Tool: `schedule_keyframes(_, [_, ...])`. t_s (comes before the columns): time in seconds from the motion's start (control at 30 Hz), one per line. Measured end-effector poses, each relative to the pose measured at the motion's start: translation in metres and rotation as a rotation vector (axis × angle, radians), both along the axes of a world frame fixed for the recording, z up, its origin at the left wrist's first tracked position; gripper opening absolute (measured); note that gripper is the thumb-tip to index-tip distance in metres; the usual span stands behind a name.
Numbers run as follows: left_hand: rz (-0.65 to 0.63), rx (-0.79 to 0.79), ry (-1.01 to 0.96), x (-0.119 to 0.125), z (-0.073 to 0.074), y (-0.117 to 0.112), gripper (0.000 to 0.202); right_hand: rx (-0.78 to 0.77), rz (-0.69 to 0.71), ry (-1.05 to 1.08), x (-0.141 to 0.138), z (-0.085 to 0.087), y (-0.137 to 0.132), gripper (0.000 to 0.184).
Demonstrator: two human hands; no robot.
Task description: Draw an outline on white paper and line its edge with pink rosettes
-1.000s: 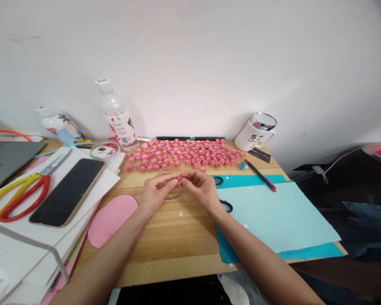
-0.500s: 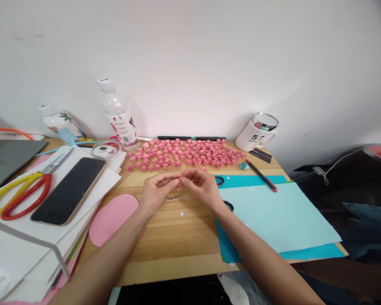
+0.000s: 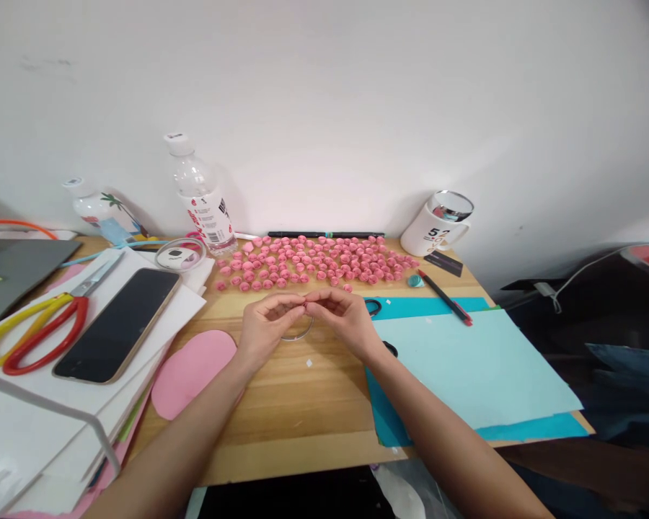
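My left hand and my right hand meet over the middle of the table. Between their pinched fingertips is a small pink rolled paper flower, mostly covered by the fingers. Under the hands lies a thin ring, perhaps a roll of clear tape, partly hidden. Just beyond them spreads a broad patch of similar pink paper flowers. Left of my left hand is a pink paper piece with a rounded outline, partly under my forearm. A tiny white scrap lies nearer me.
To the left are scissors and a phone on stacked paper, with a plastic bottle behind. At right are light blue paper, black scissor handles, a pen and a white mug. A wall rises behind.
My fingertips have shifted slightly around the small pink paper flower, and less of it shows now. Both hands stay in nearly the same place.
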State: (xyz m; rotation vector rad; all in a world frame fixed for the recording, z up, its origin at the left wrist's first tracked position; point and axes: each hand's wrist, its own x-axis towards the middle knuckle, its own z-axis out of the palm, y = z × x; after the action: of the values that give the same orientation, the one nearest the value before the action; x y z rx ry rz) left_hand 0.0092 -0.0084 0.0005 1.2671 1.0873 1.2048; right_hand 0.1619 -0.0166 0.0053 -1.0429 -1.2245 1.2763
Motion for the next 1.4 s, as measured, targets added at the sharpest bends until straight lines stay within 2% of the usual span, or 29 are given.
schedule_keyframes(0.13, [-0.002,-0.047,-0.066,0.0008,-0.0002,0.0002,0.025,0.02,0.036,0.055,-0.0008,0.0019,-0.0009,0.023])
schedule_keyframes(0.3, [-0.078,-0.07,-0.13,0.0004,-0.0021,0.0001,0.027,0.039,-0.03,0.05,-0.003,-0.0028,-0.0003,0.019])
schedule_keyframes(0.53, [-0.099,-0.116,-0.161,0.0017,-0.0024,0.0,0.03,0.228,-0.058,-0.125,-0.0021,-0.0046,-0.0015,0.009])
schedule_keyframes(0.63, [-0.095,-0.128,-0.14,0.0024,-0.0004,-0.0005,0.031,0.262,-0.066,-0.201,-0.0008,-0.0036,-0.0018,0.01])
schedule_keyframes(0.73, [-0.083,-0.127,-0.144,0.0023,0.0003,-0.0003,0.031,0.241,-0.044,-0.188,-0.0009,-0.0035,-0.0016,0.014])
schedule_keyframes(0.87, [-0.077,-0.145,-0.217,0.0016,-0.0017,0.0017,0.031,0.118,-0.036,-0.01,-0.0023,-0.0037,-0.0007,0.027])
schedule_keyframes(0.97, [-0.052,-0.17,-0.271,0.0013,-0.0033,0.0031,0.027,0.061,-0.033,0.058,-0.0032,-0.0031,-0.0006,0.024])
schedule_keyframes(1.23, [-0.083,-0.206,-0.281,0.0013,-0.0061,0.0017,0.025,0.127,-0.041,0.02,-0.0064,-0.0009,-0.0019,0.018])
schedule_keyframes(1.4, [-0.085,-0.224,-0.277,0.0013,-0.0056,0.0015,0.024,0.106,-0.038,-0.011,-0.0054,0.001,-0.0018,0.015])
